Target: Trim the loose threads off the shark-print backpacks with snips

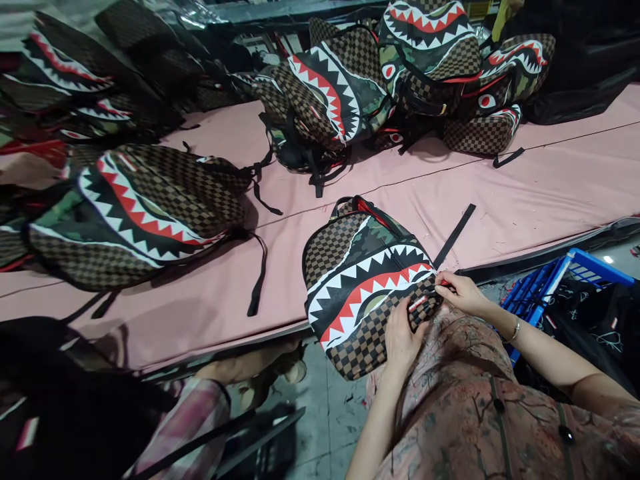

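Brown-checked, the backpack (367,287) juts over the near edge of the tabletop (530,177), my left hand (404,339) grasping its end nearest me, my right hand (459,293) pinching the edge beside it. I'd best brace with the left and keep the right's pinch light, so nothing puckers.

No lettering can be read. A small red-and-white label (417,304) sits on the checked part of the nearest backpack (367,293), and a similar tag (127,161) marks the big backpack at left (140,217); both are too small to make out.
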Motion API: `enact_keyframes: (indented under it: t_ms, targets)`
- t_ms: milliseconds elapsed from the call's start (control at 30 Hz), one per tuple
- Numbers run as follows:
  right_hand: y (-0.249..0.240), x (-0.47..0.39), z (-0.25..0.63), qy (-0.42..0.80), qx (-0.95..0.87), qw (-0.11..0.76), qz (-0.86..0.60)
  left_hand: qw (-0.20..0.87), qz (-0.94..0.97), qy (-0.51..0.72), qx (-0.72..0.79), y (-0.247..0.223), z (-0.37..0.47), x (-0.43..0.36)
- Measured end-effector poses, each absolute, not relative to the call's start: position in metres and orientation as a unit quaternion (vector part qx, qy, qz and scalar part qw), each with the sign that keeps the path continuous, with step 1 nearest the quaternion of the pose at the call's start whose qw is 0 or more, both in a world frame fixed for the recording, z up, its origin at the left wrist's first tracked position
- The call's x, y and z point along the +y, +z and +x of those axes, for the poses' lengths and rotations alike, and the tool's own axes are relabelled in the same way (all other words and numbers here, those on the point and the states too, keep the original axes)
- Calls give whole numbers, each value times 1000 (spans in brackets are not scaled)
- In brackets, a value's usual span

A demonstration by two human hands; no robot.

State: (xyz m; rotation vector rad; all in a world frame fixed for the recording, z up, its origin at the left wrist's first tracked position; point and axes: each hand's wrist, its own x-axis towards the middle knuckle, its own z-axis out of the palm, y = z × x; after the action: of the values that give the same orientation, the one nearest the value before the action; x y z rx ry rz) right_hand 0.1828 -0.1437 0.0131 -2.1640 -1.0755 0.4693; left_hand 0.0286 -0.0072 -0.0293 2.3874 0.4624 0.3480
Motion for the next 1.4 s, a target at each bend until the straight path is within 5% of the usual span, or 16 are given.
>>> enact_keyframes:
  t_ms: [200,400,500,667,967,1100,1400]
  targets:
    - [11,-153,181,64,-443,185,-875,337,916,124,180,-29,30,-7]
    - [17,-150,176,79,-460,175,-867,350,909,125,189,-28,31,-8]
    - [15,-144,177,135,-421,271,-855,352,908,121,193,-28,31,-8]
    - [-3,-125,171,364,-184,588,-698,357,905,126,192,-31,30,-8]
    - [-4,-131,180,322,-76,722,-607,298,937,141,117,-5,51,-6]
    - [-8,-158,173,266,-87,678,-680,293,947,103,77,5,74,-1]
    - [9,-180,126,165,-256,413,-858,469,861,50,189,-12,96,13]
